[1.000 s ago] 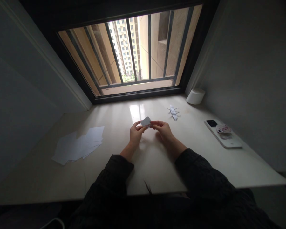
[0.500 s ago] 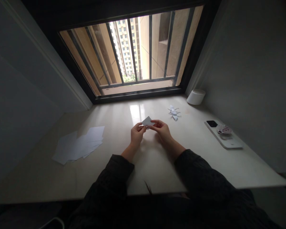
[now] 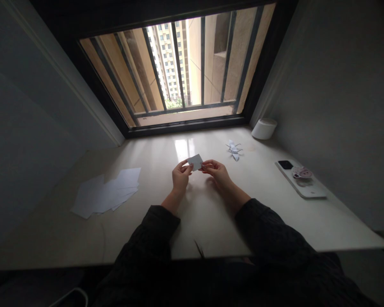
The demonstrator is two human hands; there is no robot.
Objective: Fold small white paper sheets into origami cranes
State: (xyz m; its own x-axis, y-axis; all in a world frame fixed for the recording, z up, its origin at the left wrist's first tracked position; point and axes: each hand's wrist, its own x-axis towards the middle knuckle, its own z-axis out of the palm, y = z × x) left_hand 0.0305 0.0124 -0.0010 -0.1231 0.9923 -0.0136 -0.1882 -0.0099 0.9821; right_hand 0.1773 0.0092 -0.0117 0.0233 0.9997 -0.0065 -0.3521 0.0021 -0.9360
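Observation:
A small folded square of white paper (image 3: 195, 161) is held up over the pale tabletop (image 3: 208, 226), between both hands. My left hand (image 3: 181, 174) pinches its left side, thumb on the near face. At the right corner, my right hand (image 3: 218, 171) grips the paper between thumb and fingers. Beyond my right hand lies a folded white paper figure (image 3: 234, 150) with thin, leg-like points. To the left, several loose white paper sheets (image 3: 107, 192) overlap in an uneven pile.
A white phone (image 3: 299, 179) with a round grip on its back lies at the right, near the wall. In the far right corner stands a white cylindrical object (image 3: 264, 128). A barred window (image 3: 182, 68) rises behind the table.
The paper has turned, showing more of its flat face, and has shifted slightly left. My left hand has moved a little left; my right hand has barely moved.

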